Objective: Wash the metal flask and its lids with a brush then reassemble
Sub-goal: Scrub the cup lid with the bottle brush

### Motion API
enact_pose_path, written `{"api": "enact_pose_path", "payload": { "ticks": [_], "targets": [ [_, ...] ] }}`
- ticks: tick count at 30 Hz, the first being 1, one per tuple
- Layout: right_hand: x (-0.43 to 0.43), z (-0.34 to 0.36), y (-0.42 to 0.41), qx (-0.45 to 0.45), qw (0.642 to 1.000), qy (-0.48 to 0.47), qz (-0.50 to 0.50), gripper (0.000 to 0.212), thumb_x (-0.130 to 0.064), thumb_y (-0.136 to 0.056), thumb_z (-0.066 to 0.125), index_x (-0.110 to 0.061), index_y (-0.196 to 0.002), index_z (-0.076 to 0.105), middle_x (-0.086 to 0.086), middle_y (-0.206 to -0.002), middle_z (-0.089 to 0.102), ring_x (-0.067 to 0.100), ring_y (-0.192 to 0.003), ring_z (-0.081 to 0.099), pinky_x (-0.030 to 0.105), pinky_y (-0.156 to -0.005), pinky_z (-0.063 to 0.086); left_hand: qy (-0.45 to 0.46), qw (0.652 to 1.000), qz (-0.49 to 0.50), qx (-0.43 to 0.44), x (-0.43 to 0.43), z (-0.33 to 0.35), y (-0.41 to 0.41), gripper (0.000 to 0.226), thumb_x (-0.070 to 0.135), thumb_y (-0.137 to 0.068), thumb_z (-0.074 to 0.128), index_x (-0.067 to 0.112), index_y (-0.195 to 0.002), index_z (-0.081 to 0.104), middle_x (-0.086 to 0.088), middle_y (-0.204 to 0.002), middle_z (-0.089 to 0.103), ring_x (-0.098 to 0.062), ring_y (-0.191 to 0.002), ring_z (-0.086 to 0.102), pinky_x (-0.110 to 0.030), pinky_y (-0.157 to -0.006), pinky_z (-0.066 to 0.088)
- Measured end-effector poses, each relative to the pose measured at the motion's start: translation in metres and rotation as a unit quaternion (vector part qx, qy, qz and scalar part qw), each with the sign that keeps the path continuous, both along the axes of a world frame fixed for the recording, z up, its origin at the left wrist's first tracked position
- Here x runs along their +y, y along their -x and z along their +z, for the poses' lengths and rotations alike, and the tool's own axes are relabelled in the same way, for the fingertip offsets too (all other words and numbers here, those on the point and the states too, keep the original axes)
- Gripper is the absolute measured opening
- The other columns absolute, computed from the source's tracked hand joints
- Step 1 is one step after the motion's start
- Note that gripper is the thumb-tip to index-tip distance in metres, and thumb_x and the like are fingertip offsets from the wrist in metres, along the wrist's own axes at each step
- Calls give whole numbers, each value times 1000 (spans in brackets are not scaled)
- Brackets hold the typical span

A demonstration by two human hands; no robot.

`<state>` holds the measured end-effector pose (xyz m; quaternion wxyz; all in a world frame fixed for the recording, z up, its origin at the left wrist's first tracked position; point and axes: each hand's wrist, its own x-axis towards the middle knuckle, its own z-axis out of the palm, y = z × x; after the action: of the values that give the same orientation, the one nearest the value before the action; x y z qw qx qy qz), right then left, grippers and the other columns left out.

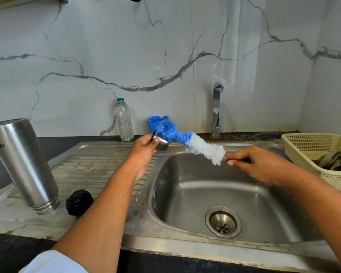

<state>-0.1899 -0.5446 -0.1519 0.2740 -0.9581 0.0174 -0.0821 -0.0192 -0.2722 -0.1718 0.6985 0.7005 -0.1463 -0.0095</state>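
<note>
The metal flask [23, 164] stands upside down on the drainboard at the left, its threaded mouth on the steel. A black inner lid [79, 202] lies just to its right. My left hand [144, 149] grips a small metal cap lid [162, 144] above the sink's left rim. My right hand [258, 164] pinches the wire handle of a bottle brush [187, 141] with blue and white bristles. The blue end of the brush touches the metal cap.
The steel sink [220, 186] lies below the hands, its drain at the bottom. A tap [217, 109] rises behind it. A clear water bottle [124, 120] and a blue holder [153, 124] stand at the wall. A cream basket [319, 156] with a cloth sits at the right.
</note>
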Motion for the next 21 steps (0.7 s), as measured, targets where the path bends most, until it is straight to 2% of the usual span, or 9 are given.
{"api": "enact_pose_path", "payload": {
  "ticks": [2,5,8,11,13,15,17,19,21],
  "targets": [
    [-2,-1,-1,-4,1000,-2,2,26,-34,-102,59,-45,-124,68,-30,-121,63,-19,-90,51,0,-73,32,-5,1000,2,-17,2,0,-1,16,15,-105,58,20,-111,71,0,-108,78,-16,-112,69,-31,-100,49],
    [1,-5,-5,-1,1000,-10,24,27,-33,-103,58,-44,-125,67,-30,-120,62,-19,-93,51,1,-75,32,-16,1000,-19,-15,-1,-2,1,13,18,-103,60,17,-111,70,1,-101,79,-15,-104,70,-30,-90,52],
    [-2,-3,-2,-6,1000,-21,20,26,-33,-102,59,-45,-123,69,-31,-120,63,-17,-96,53,1,-77,34,38,999,-15,14,1,0,1,11,22,-103,61,17,-106,70,1,-93,79,-15,-97,71,-37,-93,53],
    [-9,-1,0,-7,1000,-22,18,25,-32,-101,61,-46,-120,70,-31,-123,64,-16,-104,57,5,-85,37,115,992,-4,52,5,4,0,11,20,-104,60,14,-105,69,-7,-99,76,-23,-103,70,-45,-95,55],
    [-7,-2,-1,-2,999,-13,30,25,-31,-102,60,-45,-121,70,-34,-121,63,-28,-93,51,-4,-75,36,133,987,-38,79,2,5,4,7,11,-103,59,9,-106,66,-16,-106,74,-30,-106,71,-50,-100,55],
    [-4,-4,-4,3,999,-6,34,26,-31,-103,59,-44,-123,69,-34,-119,60,-30,-87,47,-6,-70,35,112,986,-88,90,1,5,9,13,-3,-100,58,5,-108,64,-20,-110,73,-32,-109,71,-50,-102,54],
    [-5,-2,-2,-1,1000,-5,28,26,-33,-102,59,-45,-123,69,-33,-121,60,-22,-94,52,-2,-77,36,93,985,-119,81,1,5,12,25,-12,-97,56,4,-114,65,-19,-115,74,-31,-112,71,-46,-102,55],
    [-9,0,1,-7,1000,-11,17,25,-34,-101,60,-47,-121,69,-30,-124,63,-9,-108,58,15,-96,41,105,985,-119,72,3,6,11,31,-13,-97,55,5,-120,64,-14,-119,74,-29,-114,70,-44,-100,55],
    [-11,2,3,-7,1000,-11,11,26,-34,-101,61,-48,-121,69,-29,-124,64,-3,-112,59,23,-102,41,120,984,-110,68,4,5,8,31,-10,-99,55,6,-124,61,-12,-122,73,-27,-114,70,-44,-98,57]
  ]
}}
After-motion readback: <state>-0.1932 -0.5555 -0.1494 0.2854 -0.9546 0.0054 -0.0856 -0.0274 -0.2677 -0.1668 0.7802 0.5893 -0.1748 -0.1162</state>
